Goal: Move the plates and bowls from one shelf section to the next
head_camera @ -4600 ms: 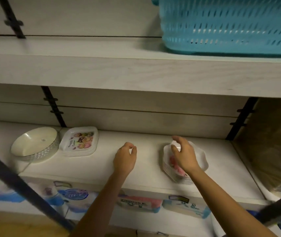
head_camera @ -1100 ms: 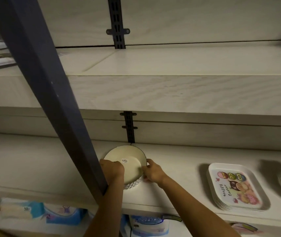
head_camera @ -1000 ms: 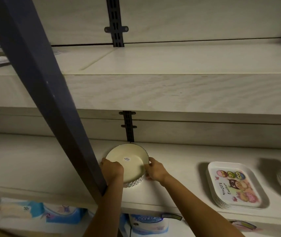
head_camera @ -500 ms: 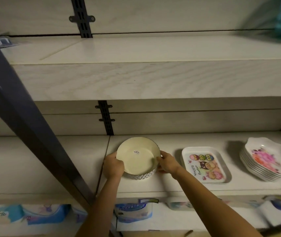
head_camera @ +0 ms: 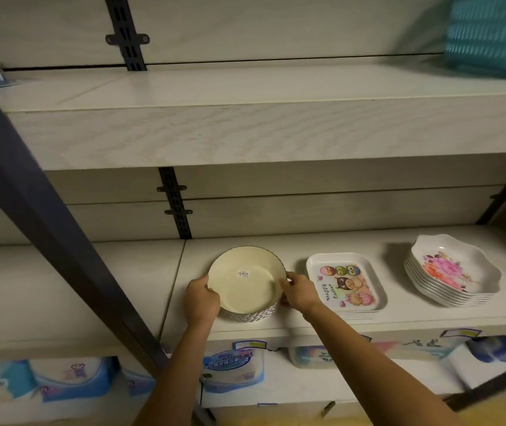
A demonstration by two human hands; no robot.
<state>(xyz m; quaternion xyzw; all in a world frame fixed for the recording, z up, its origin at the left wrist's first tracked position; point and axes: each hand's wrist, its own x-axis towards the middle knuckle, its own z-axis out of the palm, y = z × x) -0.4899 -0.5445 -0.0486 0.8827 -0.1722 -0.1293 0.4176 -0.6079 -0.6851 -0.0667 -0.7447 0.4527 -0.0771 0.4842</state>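
A stack of cream round bowls (head_camera: 247,287) with a patterned outer wall and a small price sticker inside stands on the middle shelf (head_camera: 322,241), just right of the seam between two sections. My left hand (head_camera: 201,299) grips its left rim and my right hand (head_camera: 298,292) grips its right rim. To the right lies a stack of square plates (head_camera: 345,284) printed with cartoon owls. Further right sits a stack of scalloped white plates (head_camera: 453,272) with a pink flower print.
A dark metal post (head_camera: 45,216) slants across the left foreground. The left shelf section (head_camera: 61,287) is bare. A teal basket (head_camera: 491,35) stands on the upper shelf at the right. Packs of tissue (head_camera: 233,370) fill the shelf below.
Both hands went from the flower plates to the bowl stack and took hold of it. The view has swung right since, bringing the flower plates back into sight; the bowls stay by the seam.
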